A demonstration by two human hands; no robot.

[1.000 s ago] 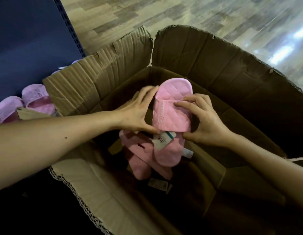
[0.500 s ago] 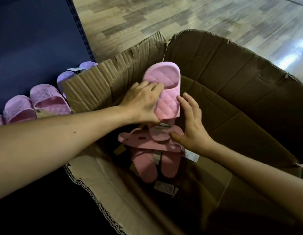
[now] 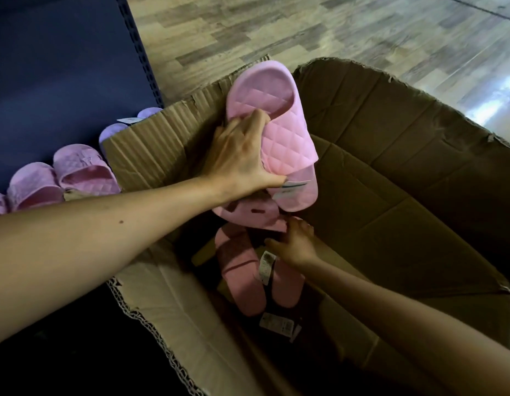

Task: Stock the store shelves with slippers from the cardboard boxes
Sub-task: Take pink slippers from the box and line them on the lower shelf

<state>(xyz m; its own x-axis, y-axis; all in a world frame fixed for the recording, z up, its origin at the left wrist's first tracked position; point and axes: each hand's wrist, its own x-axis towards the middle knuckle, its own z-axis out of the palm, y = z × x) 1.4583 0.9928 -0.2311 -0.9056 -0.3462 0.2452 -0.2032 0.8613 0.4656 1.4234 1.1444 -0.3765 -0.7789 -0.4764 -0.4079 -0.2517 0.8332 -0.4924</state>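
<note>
Since we have only the head view, all of this comes from it.

Our left hand [image 3: 242, 158] is at frame centre, fingers and thumb wrapped around a pink quilted slipper [image 3: 282, 132]. The slipper is lifted clear, over the upper left corner of the cardboard box [image 3: 405, 172], heel end toward the top of the frame. A paper tag [image 3: 292, 186] hangs at its lower end, just beside the thumb.

Our right hand [image 3: 298, 244] is lower, down inside the box, just below centre. Its fingertips [image 3: 289, 225] touch the right edge of a crosswise slipper [image 3: 248, 214] lying in the box under the left hand. We cannot tell whether that hand has closed on it or only rests there; the box interior is too dark.

Below that, two more pink slippers [image 3: 242, 272] lie side by side on the box floor, lengthwise, with a white label [image 3: 267, 265] between them and another label [image 3: 276, 326] near their lower ends.

At left of frame, a dark blue shelf [image 3: 48, 81] carries a row of slippers: two pink quilted ones [image 3: 85, 170] and lilac ones [image 3: 113, 132] partly hidden behind the box flap. A wood-pattern floor [image 3: 305, 30] fills the top.
</note>
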